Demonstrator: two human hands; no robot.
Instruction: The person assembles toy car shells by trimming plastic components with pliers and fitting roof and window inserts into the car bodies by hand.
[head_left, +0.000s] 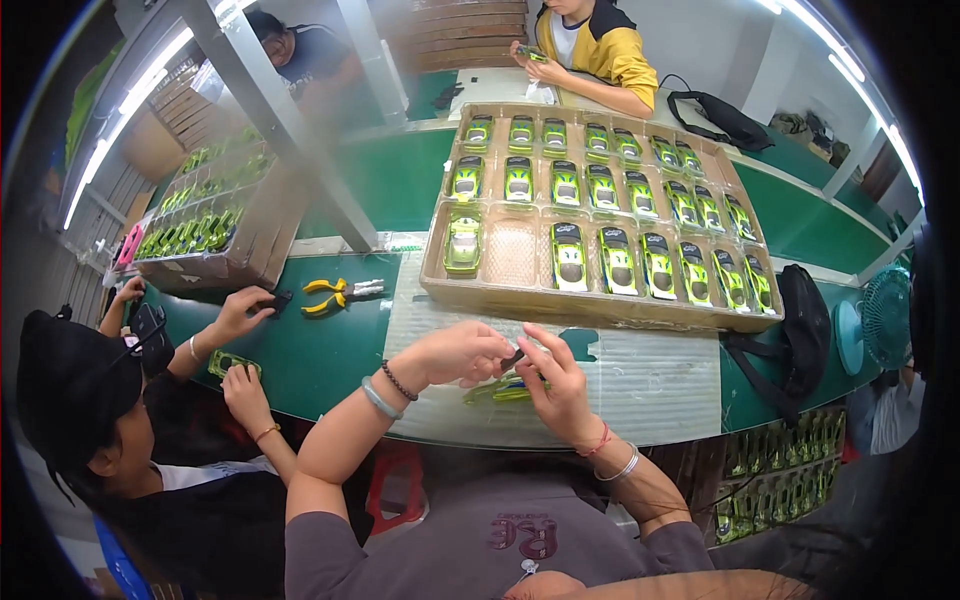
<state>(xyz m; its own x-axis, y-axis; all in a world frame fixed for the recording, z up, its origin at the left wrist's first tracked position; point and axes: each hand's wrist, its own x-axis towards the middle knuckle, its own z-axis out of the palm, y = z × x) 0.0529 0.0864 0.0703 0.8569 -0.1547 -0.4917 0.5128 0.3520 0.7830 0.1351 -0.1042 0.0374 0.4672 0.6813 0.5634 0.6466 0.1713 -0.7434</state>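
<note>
In front of my chest, both hands meet over a pale ribbed mat (660, 390). My left hand (462, 353) has its fingertips pinched on a small dark part (512, 358), whose exact kind I cannot make out. Fingers of my right hand (558, 388) close on the part's other side. Just below them is a bright green toy car body (498, 392), partly hidden by my right hand; I cannot tell whether it is held or lies on the mat.
Beyond my hands stands a cardboard box (600, 311) with several green toy cars in clear trays. Yellow-handled pliers (340, 295) lie to the left, near a co-worker's hand (245, 312). A black bag (800, 330) and a teal fan (885, 318) are on the right. Another person (600, 60) sits opposite.
</note>
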